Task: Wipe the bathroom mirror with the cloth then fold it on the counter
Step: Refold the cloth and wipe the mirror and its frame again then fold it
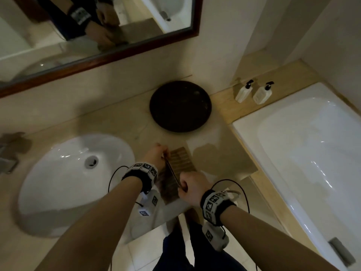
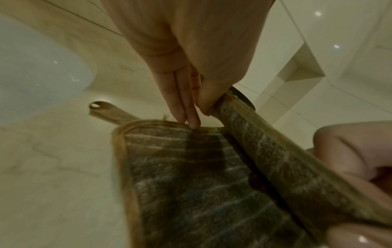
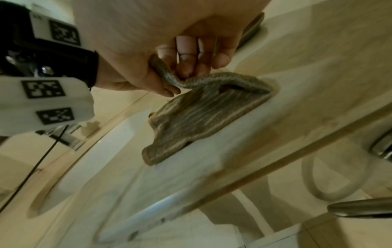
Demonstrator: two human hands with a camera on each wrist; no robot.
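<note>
A brown striped cloth (image 1: 181, 161) lies on the beige counter (image 1: 121, 122) between the sink and the bathtub. One long edge of it is lifted into a raised flap. My left hand (image 1: 163, 153) pinches the far end of that flap, and in the left wrist view the cloth (image 2: 191, 176) shows the thumb side of my left hand (image 2: 203, 112) on the flap while two straight fingers (image 2: 186, 115) touch the flat layer. My right hand (image 1: 183, 187) pinches the near end; in the right wrist view its fingers (image 3: 186, 67) curl round the cloth's edge (image 3: 201, 117). The wood-framed mirror (image 1: 97, 36) hangs above.
A white oval sink (image 1: 64, 173) sits left of the cloth, with a faucet (image 1: 9, 151) at the far left. A dark round tray (image 1: 180, 106) stands behind the cloth. Two white pump bottles (image 1: 252, 92) stand on the ledge by the bathtub (image 1: 302, 143) at the right.
</note>
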